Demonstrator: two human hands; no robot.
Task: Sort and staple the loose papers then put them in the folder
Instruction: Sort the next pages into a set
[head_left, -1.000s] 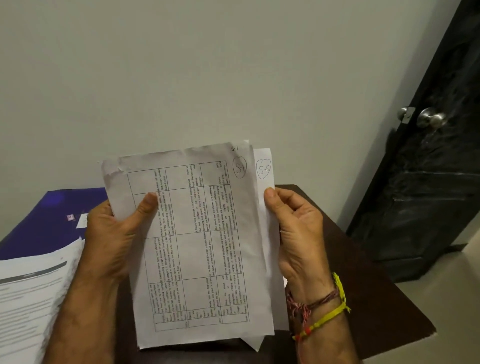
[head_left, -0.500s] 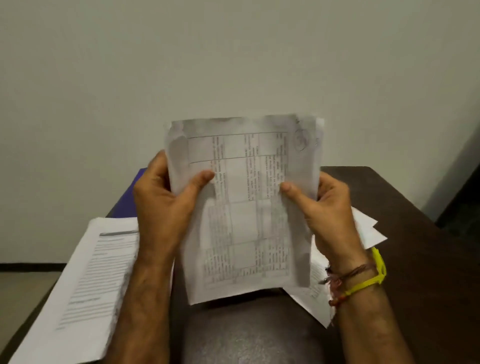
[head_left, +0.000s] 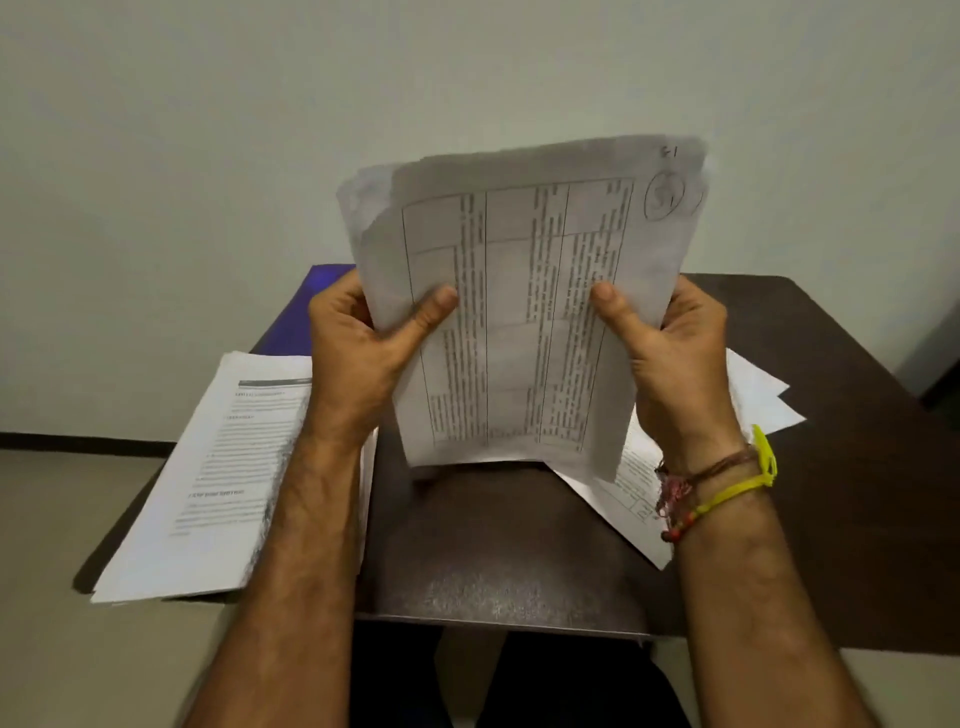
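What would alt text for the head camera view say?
Both hands, left hand and right hand, hold a sheaf of table-printed papers upright above a dark table. A printed stack lies left, loose sheets right, a blue folder behind.

A dark brown table (head_left: 831, 441) stands against a plain pale wall (head_left: 260, 130), beige floor (head_left: 52, 519) below.

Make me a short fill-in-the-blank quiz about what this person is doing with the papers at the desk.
1. The sheets held upright are gripped by ____ hands.
2. The top sheet is printed with a ____ of ruled boxes.
3. The wristbands are on the ____ hand.
4. The folder behind the left hand is ____ in colour.

Missing words: both; table; right; blue
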